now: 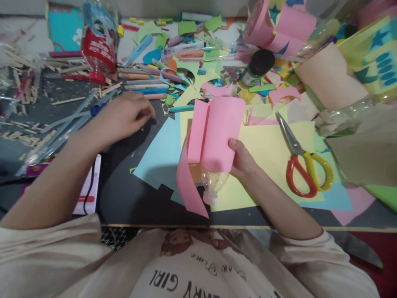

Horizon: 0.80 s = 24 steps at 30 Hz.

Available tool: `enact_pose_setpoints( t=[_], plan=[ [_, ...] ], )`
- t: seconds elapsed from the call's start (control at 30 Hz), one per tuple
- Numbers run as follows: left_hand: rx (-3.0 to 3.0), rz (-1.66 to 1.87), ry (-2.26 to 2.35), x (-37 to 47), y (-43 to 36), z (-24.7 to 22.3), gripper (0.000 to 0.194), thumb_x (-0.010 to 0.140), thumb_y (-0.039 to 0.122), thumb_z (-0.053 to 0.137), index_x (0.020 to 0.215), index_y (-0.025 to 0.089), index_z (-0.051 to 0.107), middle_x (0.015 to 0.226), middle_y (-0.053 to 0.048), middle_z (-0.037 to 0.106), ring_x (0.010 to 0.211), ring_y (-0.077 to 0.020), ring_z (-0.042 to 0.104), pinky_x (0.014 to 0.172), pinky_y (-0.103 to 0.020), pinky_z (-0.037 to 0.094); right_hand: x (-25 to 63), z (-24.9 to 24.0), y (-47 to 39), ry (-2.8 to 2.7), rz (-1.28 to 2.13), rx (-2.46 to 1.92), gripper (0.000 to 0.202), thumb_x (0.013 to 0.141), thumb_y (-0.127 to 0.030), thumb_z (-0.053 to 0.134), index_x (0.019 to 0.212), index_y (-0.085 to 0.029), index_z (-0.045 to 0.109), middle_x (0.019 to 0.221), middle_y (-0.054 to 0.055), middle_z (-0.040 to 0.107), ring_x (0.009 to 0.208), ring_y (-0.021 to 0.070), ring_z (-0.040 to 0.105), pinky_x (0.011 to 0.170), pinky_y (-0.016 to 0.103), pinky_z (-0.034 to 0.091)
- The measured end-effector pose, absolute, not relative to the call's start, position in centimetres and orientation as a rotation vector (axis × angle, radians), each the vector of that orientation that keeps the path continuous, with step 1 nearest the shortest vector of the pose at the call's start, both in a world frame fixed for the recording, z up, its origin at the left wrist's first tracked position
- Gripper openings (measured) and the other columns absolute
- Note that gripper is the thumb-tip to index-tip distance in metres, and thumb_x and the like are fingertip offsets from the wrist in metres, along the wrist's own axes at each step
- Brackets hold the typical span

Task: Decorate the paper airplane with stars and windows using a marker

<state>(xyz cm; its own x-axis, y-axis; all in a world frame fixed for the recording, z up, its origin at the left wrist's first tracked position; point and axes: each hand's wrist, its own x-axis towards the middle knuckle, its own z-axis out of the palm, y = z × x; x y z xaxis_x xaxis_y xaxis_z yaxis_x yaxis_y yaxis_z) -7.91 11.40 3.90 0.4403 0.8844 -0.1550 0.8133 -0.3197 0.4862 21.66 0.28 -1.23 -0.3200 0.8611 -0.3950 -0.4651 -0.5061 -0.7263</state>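
Observation:
A clear plastic bottle (214, 180) lies with its neck toward me, its body wrapped in pink paper (221, 128). My right hand (243, 159) grips the wrapped bottle from the right, thumb on top of the paper. A loose pink flap (198, 132) stands off its left side, and a curved pink strip (189, 186) hangs toward the table's edge. My left hand (133, 114) hovers near the markers (149, 87), fingers loosely bent and thumb apart, with nothing visible in it. Scissors (299, 159) with red and yellow handles lie right of my right hand.
Yellow paper (263, 145) and blue paper (161, 153) lie under the bottle. Paper scraps, a dark-capped jar (259, 68) and a red-labelled bottle (99, 45) stand at the back. Wooden sticks (18, 74) are scattered left; a phone-like device (89, 186) lies beneath my left forearm.

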Motion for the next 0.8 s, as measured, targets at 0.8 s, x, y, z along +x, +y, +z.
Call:
enact_pose_setpoints(
  t=[0.8],
  plan=[
    [1.633, -0.185, 2.347, -12.0, 6.2, 4.9, 0.070, 0.071, 0.091, 0.050, 0.083, 0.022, 0.051, 0.114, -0.021, 0.070, 0.118, -0.0536, 0.060, 0.101, -0.069, 0.044, 21.3, -1.3, 0.1, -0.695, 1.888, -1.042, 0.059, 0.060, -0.062, 0.089, 0.100, -0.023, 0.070, 0.106, 0.010, 0.078, 0.109, 0.0329, 0.072, 0.096, 0.050, 0.060]
  ],
)
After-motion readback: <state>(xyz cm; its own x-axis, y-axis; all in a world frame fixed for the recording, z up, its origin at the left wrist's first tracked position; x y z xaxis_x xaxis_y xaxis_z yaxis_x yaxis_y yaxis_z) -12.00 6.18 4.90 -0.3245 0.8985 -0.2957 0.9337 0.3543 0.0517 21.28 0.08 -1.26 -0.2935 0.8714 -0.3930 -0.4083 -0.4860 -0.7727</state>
